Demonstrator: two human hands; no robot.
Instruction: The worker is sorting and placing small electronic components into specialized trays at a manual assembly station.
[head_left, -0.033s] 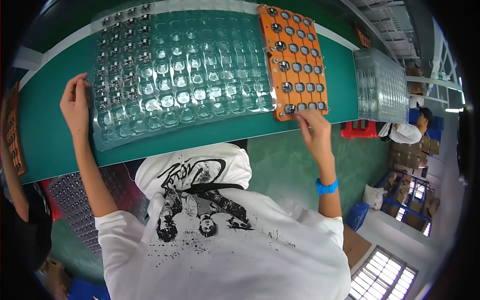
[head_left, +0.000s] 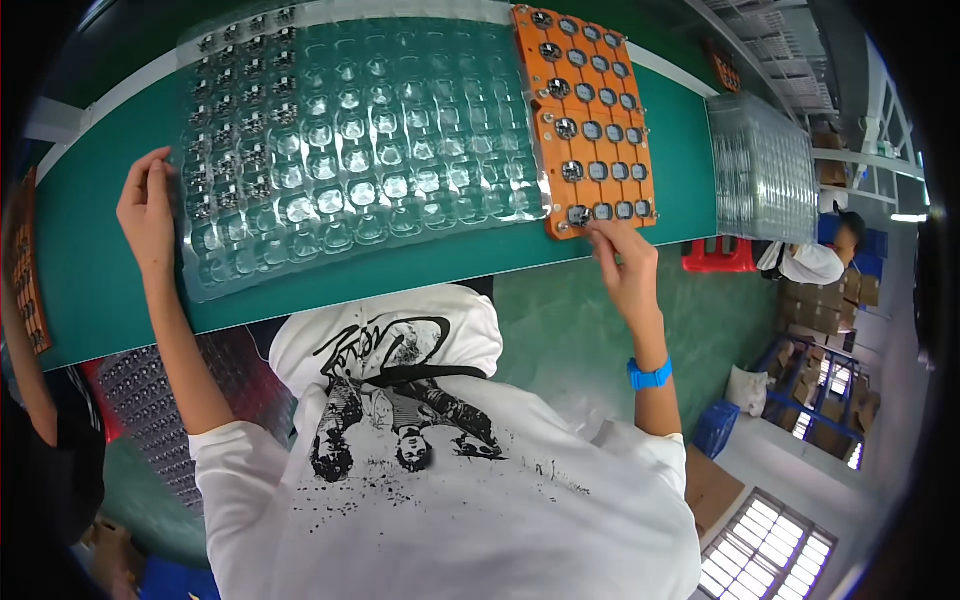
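Green bench, left hand on clear tray, right hand at orange tray

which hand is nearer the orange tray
Right. The right hand touches the orange tray at its near edge; the left hand rests far across, at the clear blister sheet.

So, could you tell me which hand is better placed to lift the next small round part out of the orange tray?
The right hand: its fingertips already touch the orange tray at its near edge. The left hand rests on the clear blister tray, far off.
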